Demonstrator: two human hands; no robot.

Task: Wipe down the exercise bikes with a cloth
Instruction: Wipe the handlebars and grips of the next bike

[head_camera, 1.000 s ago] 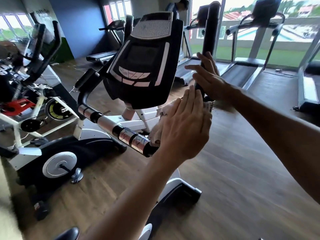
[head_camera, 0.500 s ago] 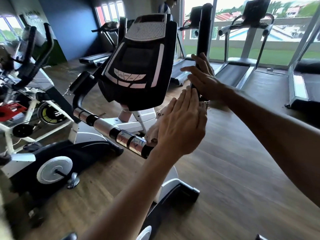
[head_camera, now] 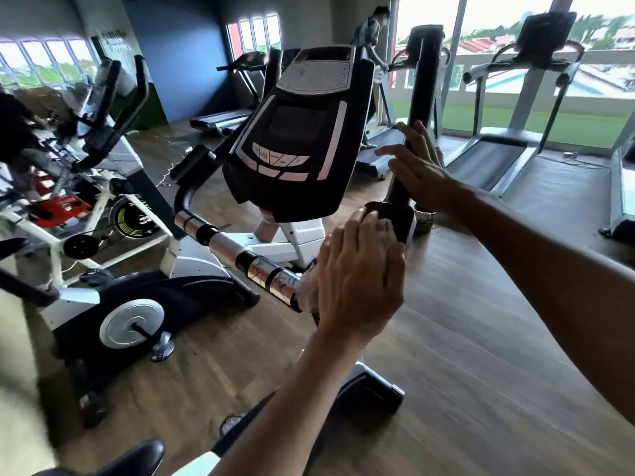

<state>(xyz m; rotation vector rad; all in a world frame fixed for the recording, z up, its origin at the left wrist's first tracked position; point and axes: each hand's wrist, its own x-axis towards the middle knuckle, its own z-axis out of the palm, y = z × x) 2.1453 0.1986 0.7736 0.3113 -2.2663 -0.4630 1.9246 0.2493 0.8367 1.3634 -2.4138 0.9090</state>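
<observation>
The exercise bike's black console (head_camera: 295, 132) fills the middle of the view. A silver-banded handlebar (head_camera: 261, 269) runs below it towards me. My left hand (head_camera: 357, 280) covers the near end of that bar, its fingers curled over a pale cloth (head_camera: 307, 292) and reaching up to a black bracket (head_camera: 395, 218). Only scraps of the cloth show under the hand. My right hand (head_camera: 419, 176) rests with straight fingers against the upright black grip (head_camera: 424, 80) to the right of the console.
A second bike (head_camera: 113, 214) stands to the left, with a person (head_camera: 13, 132) beside it. Treadmills (head_camera: 494, 152) line the windows at the back, and someone (head_camera: 371, 36) stands on one. This bike's base (head_camera: 371, 393) and saddle (head_camera: 137, 455) lie below my arms.
My left hand has slid up the bar with the cloth, and its fingers have gone from straight to curled. My right hand stays on the upright grip.
</observation>
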